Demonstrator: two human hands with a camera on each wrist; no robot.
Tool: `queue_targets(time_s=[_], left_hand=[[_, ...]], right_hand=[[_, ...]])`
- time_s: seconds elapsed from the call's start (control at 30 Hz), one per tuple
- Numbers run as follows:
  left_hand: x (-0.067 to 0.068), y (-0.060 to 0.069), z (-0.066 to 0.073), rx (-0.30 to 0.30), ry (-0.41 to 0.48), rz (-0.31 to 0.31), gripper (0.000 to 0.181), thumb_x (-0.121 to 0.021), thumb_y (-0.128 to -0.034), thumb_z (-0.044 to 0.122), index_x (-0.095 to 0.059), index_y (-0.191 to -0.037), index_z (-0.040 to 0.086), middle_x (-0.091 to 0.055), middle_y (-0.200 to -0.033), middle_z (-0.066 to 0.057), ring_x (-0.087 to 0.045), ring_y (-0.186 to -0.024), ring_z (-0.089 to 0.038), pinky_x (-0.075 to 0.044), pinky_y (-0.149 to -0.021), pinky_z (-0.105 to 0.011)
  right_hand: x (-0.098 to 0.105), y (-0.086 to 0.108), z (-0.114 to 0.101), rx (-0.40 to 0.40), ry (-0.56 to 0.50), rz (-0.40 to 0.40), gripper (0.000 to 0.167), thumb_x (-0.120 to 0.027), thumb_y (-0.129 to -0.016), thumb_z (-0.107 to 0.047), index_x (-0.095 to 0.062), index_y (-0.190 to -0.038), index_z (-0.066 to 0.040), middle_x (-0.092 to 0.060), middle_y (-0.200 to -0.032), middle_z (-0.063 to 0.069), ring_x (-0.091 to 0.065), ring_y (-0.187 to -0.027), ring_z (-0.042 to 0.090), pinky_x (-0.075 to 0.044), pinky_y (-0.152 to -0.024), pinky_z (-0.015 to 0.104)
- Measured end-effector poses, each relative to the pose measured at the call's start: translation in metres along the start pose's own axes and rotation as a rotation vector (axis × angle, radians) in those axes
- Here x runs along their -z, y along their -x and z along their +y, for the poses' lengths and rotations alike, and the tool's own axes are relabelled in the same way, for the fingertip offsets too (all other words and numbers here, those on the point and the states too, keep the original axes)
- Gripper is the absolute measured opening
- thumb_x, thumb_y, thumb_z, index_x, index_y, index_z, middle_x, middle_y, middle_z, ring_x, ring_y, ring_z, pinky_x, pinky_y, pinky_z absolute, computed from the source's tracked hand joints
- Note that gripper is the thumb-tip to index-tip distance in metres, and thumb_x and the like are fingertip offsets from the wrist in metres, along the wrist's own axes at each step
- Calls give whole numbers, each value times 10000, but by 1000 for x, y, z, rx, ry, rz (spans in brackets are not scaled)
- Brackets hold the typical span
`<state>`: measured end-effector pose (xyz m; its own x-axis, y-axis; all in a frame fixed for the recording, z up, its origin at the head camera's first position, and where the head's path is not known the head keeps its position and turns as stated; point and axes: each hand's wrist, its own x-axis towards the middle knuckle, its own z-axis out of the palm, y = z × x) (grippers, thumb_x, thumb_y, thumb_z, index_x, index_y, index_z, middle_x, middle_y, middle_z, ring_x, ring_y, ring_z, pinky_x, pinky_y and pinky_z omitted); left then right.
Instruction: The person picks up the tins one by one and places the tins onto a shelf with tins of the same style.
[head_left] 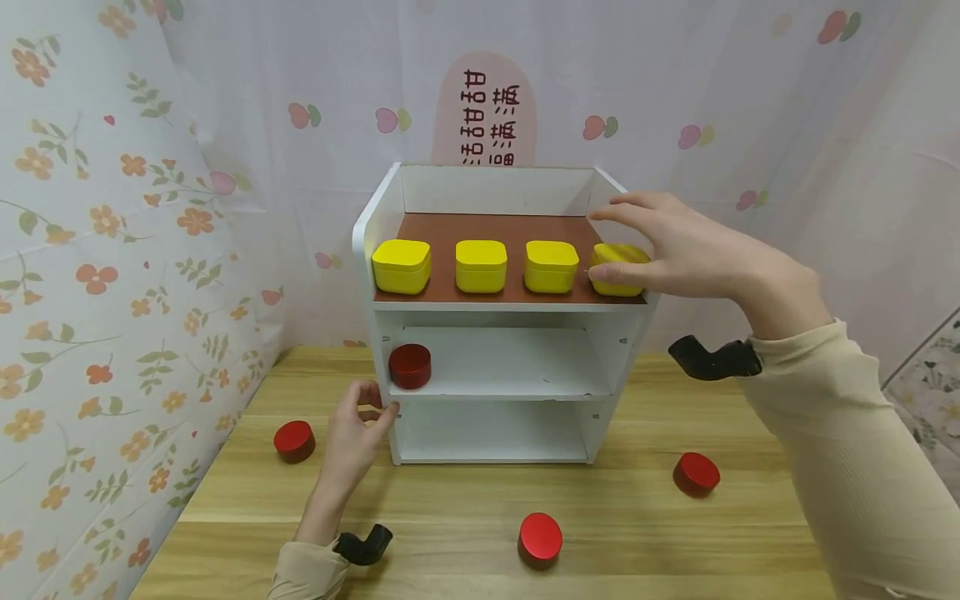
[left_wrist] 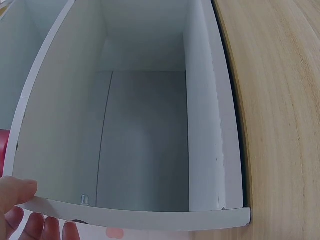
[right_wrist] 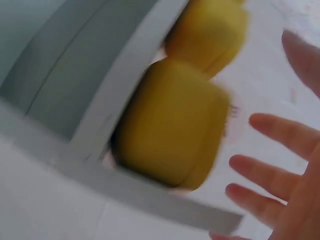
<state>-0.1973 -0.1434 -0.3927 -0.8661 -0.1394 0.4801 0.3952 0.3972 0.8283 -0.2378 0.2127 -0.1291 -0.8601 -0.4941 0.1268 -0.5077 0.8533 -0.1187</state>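
A small white shelf unit (head_left: pixel 495 190) with a brown top surface stands on the table. My left hand (head_left: pixel 356 437) grips the front edge of its left side panel, thumb at the edge and fingers on the outer face. Several yellow square boxes with rounded corners line the top, from the leftmost box (head_left: pixel 402 268) to the rightmost box (head_left: pixel 626 252). Over that rightmost box hovers my right hand (head_left: pixel 693 250), thumb partly hiding it. In the right wrist view, spread fingers (right_wrist: pixel 270 175) stand apart from the yellow box (right_wrist: pixel 172 125). A red round tin (head_left: pixel 410 367) sits on the middle level's left.
More red round tins lie on the wooden table (head_left: pixel 450 517): a left tin (head_left: pixel 294 442), a front tin (head_left: pixel 540 540) and a right tin (head_left: pixel 696 475). Behind the unit hangs a patterned curtain (head_left: pixel 285 50). The unit's right side panel (head_left: pixel 611 383) lies below my right hand.
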Motion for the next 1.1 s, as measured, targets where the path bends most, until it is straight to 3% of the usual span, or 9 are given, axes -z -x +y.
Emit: queue_targets(time_s=[0.23, 0.47, 0.6, 0.7, 0.73, 0.83, 0.93, 1.1], left_hand=[[1, 0, 2, -10, 7, 7, 262, -693, -817, -131, -538, -1019, -66, -563, -917, -188, -565, -869, -278, -530, -719, -254], [1, 0, -1, -10, 4, 4, 269, -694, -820, -128, -533, -1028, -71, -562, -925, -194, -565, -880, -281, -533, -726, -279], [1, 1, 1, -5, 5, 0, 263, -691, -823, -127, -533, -1027, -74, -564, -925, -197, -567, -879, -287, -530, -728, -273], [1, 1, 2, 1, 3, 0, 261, -691, -822, -129, -532, -1022, -74, -561, -920, -198, -568, -874, -291, -532, -727, -274], [0, 0, 1, 2, 4, 0, 262, -690, -820, -131, -532, -1020, -73, -560, -918, -196, -568, -873, -292, -532, -726, -276], [0, 0, -2, -8, 3, 4, 265, -688, -818, -136, -531, -1020, -66, -560, -914, -182, -566, -868, -295, -532, -724, -277], [-3, -2, -16, -5, 10, 9, 274, -699, -823, -116, -537, -1029, -37, -564, -920, -157, -564, -872, -273, -529, -723, -276], [-6, -5, -39, 9, 30, 11, 279, -724, -836, -57, -552, -1039, 28, -570, -935, -113, -555, -884, -208, -529, -730, -266]], right_hand=[[3, 23, -12, -14, -55, 114, 678, -615, -922, -512, -418, -1470, -164, -262, -1556, 154, -315, -1323, 398, -304, -1022, 642], [-2, 48, -23, 53, -106, 284, 570, -648, -938, -391, -484, -1421, -138, -360, -1505, 123, -429, -1250, 364, -369, -968, 619], [-13, 61, -28, 132, -85, 433, 492, -708, -911, -262, -554, -1363, -146, -438, -1457, 62, -608, -934, 208, -506, -794, 320], [-24, 68, -32, 174, -80, 514, 500, -745, -876, -184, -578, -1347, -152, -468, -1437, 28, -576, -685, 92, -447, -571, 146], [-28, 71, -33, 187, -89, 533, 510, -756, -862, -163, -584, -1342, -140, -478, -1428, 28, -591, -712, 96, -444, -561, 122], [-41, 78, -34, 208, -113, 581, 536, -783, -828, -132, -594, -1329, -110, -499, -1412, 27, -616, -998, 161, -447, -667, 81], [-55, 84, -33, 229, -140, 625, 531, -802, -792, -92, -616, -1288, -75, -520, -1391, 33, -518, -1221, 242, -429, -764, 67], [-79, 93, -32, 247, -191, 654, 550, -820, -746, -50, -629, -1261, -79, -528, -1378, 66, -502, -1220, 245, -410, -872, 76]])
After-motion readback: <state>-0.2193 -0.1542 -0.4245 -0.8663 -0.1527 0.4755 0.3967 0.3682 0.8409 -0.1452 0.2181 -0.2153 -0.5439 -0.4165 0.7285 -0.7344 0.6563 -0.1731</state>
